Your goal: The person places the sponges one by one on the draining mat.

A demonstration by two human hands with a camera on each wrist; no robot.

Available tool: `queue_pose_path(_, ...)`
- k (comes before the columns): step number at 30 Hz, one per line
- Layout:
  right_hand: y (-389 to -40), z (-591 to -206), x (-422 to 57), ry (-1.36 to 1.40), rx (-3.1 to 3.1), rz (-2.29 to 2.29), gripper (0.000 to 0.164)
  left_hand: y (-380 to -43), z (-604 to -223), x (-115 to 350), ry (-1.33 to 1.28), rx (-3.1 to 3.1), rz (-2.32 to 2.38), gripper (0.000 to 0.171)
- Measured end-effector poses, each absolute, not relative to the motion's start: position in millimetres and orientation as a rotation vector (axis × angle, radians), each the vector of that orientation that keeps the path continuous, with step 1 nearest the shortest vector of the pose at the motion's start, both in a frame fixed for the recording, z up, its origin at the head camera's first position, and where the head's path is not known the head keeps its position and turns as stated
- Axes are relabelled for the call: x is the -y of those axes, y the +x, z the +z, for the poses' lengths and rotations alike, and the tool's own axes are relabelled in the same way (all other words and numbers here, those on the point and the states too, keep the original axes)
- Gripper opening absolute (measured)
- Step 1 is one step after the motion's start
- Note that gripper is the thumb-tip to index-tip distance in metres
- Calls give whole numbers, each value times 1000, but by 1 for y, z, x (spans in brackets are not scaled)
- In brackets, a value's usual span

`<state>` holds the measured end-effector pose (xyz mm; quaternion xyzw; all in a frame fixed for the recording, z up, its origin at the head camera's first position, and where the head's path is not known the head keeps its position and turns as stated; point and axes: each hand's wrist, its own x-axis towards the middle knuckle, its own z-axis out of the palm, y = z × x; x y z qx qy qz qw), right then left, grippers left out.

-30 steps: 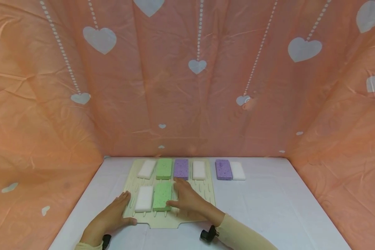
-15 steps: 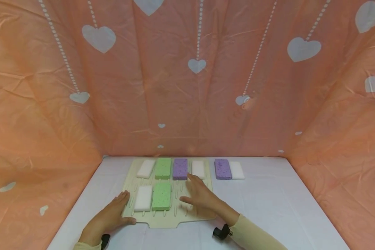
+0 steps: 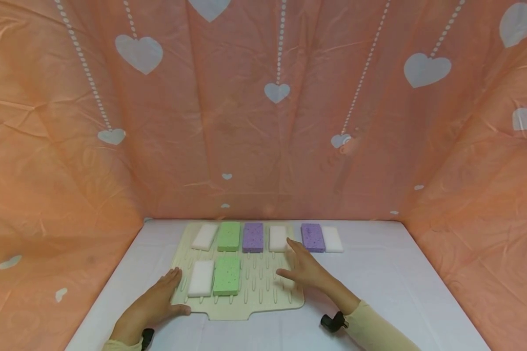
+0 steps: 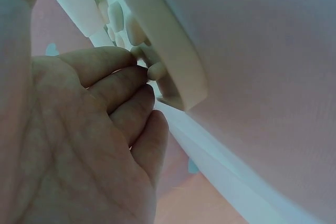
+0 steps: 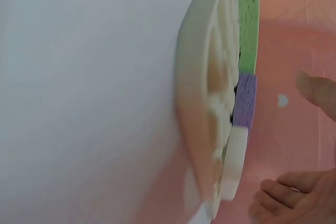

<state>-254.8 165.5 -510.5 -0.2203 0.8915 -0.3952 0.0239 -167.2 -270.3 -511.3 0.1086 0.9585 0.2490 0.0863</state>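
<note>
A cream ribbed board [image 3: 228, 312] lies on the white table. Along its back row are a white sponge [image 3: 205, 237], a green sponge [image 3: 229, 236], a purple sponge [image 3: 253, 237] and another white sponge [image 3: 277, 238]. Nearer the front, a white sponge [image 3: 200, 278] sits beside a green sponge [image 3: 226, 276]. My left hand [image 3: 153, 302] touches the board's left edge with its fingertips, fingers extended. Over the board's right side, my right hand [image 3: 309, 270] hovers with thumb and fingers spread, holding nothing; the right wrist view shows its fingers [image 5: 289, 192] apart from the sponges.
To the right of the board, a purple sponge [image 3: 312, 237] and a white sponge [image 3: 332, 239] lie side by side on the table [image 3: 377, 292]. An orange curtain [image 3: 263, 161] with white hearts encloses the back and both sides.
My right hand has moved rightward, away from the front green sponge, past the purple one to near the back-right white sponge. My left hand and the sponges have stayed put.
</note>
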Motion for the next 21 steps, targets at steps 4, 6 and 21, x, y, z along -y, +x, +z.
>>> queue_pose_path(4,-258,-512,-182,-661,-2784,-1199,106,-167,-510,270,319,-2850,750,124)
queue_pose_path(6,-260,-512,-190,-642,-2796,-1191,106,-167,-510,270,309,-2843,749,124)
queue_pose_path(21,-275,-511,-239,-630,-2884,-1130,103,-169,-511,270,288,-2828,759,125)
